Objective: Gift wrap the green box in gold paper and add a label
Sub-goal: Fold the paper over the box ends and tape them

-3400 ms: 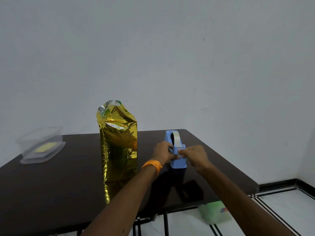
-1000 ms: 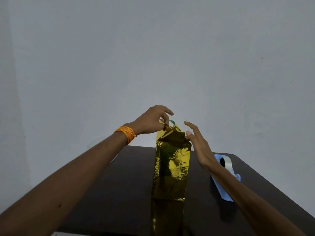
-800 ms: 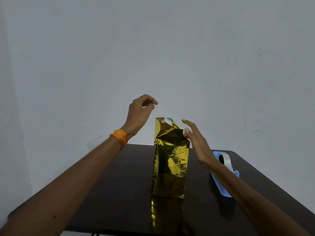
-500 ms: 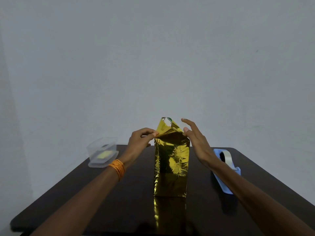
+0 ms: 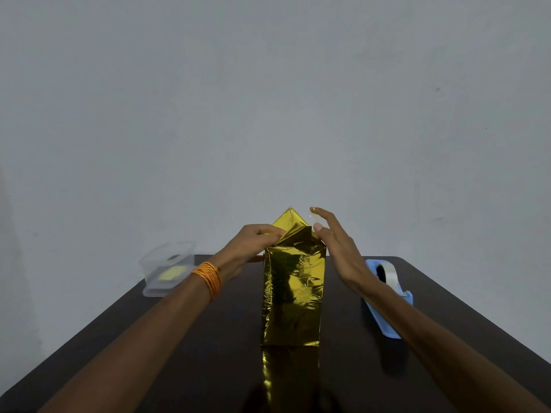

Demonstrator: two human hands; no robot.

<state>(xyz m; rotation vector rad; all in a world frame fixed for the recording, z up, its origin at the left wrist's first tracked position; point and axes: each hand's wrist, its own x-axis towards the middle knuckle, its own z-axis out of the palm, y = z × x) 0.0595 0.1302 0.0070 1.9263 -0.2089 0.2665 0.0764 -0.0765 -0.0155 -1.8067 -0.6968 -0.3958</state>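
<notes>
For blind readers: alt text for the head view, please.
Left hand pinches the gold paper flap atop an upright wrapped box on a dark table; right hand open beside it. Tape dispenser right, clear tub left.

A bare room: plain grey wall (image 5: 268, 99), dark table (image 5: 167, 353).

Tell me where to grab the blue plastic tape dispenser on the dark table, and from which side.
Grip the blue plastic tape dispenser across its two long side walls, by the white tape roll, coming from above with the right hand, which is open; the left hand pinches the gold paper. The dispenser is long and narrow, so a hand likely spans its width.
</notes>
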